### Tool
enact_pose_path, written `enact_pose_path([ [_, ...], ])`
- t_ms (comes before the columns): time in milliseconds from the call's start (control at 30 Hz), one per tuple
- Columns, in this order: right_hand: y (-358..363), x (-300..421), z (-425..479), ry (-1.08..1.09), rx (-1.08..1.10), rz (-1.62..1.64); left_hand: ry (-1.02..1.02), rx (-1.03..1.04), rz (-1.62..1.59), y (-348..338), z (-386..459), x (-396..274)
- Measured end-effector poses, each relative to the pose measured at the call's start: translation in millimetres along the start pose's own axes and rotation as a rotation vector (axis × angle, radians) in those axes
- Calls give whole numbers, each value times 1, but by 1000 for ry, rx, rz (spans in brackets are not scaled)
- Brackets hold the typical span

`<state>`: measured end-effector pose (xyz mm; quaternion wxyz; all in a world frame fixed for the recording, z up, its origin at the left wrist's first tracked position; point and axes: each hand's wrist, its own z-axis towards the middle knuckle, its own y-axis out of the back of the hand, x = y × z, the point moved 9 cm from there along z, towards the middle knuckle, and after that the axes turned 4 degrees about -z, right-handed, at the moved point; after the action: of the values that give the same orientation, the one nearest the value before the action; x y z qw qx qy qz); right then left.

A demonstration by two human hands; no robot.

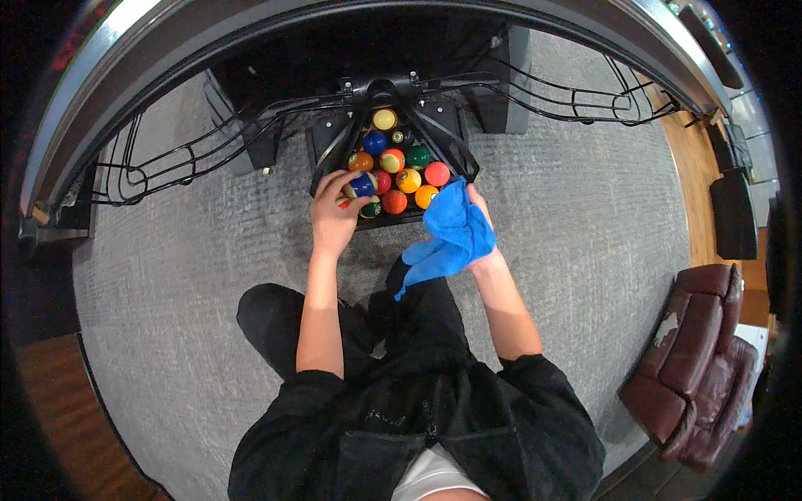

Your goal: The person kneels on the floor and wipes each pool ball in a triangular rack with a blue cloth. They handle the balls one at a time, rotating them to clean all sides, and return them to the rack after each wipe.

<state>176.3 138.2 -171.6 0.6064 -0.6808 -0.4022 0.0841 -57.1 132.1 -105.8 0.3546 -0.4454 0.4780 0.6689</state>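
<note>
My left hand (334,211) has its fingers closed around a blue-and-white striped billiard ball (363,185) at the left side of a cluster of balls. A blue cloth (457,228) hangs draped over my right hand (485,232), which holds it at the right front of the cluster. The cluster sits on a black ball tray (391,220) with black rails; a white cue ball or pale yellow ball (385,119) lies at its far tip. Orange (395,201), green (418,156) and red (437,173) balls lie among the others, some partly hidden by my left fingers and the cloth.
Above the tray runs the curved edge of a pool table (376,7). Black wire ball rails extend left (188,164) and right (570,103) beneath it. Grey carpet (595,206) covers the floor. A brown leather recliner (695,363) stands at the right.
</note>
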Motion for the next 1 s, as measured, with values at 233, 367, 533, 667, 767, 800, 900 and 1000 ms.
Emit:
enact_pose_path([
  [233, -29, 15, -10, 144, -130, -79, -49, -87, 358, -6, 6, 60],
  [367, -36, 19, -14, 172, -151, -78, -78, -103, 471, -17, 4, 76],
  [533, -46, 23, -12, 175, -29, 8, -167, -115, 552, -23, 7, 77],
  [667, -35, 19, -8, 174, -69, -266, -119, -101, 526, -20, 8, 67],
  [767, -53, 20, -8, 132, -111, -302, -79, -50, 270, -19, 9, 28],
  [800, -55, 18, -9, 113, -131, -338, -69, 45, 75, -23, 8, -2],
  [900, -65, 15, -1, 107, -22, -295, 29, 387, -311, -41, -4, -40],
  [1000, -73, 26, 4, 170, 127, -451, 107, 683, -487, -35, -15, -71],
])
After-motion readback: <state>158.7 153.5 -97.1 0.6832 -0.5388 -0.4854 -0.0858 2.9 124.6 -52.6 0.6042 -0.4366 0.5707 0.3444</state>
